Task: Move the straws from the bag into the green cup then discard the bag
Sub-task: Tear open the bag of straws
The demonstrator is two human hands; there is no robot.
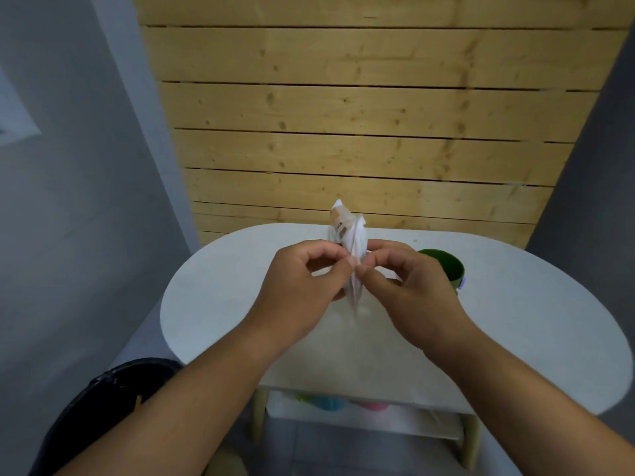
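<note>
A white plastic bag (pixel 347 235) with a small printed label stands upright in the air above the white table (pixel 213 304), held between both hands. My left hand (pixel 302 280) pinches its left side with thumb and forefinger. My right hand (pixel 409 286) pinches the right side the same way, fingertips almost meeting. The bag's contents are hidden; no straw shows. The green cup (pixel 446 266) stands on the table just behind my right hand, partly covered by it.
A black bin (pixel 113 400) lined with a dark bag sits on the floor at lower left. Under the table a lower shelf (pixel 364 417) holds pastel-coloured items. A wooden slat wall (pixel 360 115) rises behind the table, grey walls on both sides.
</note>
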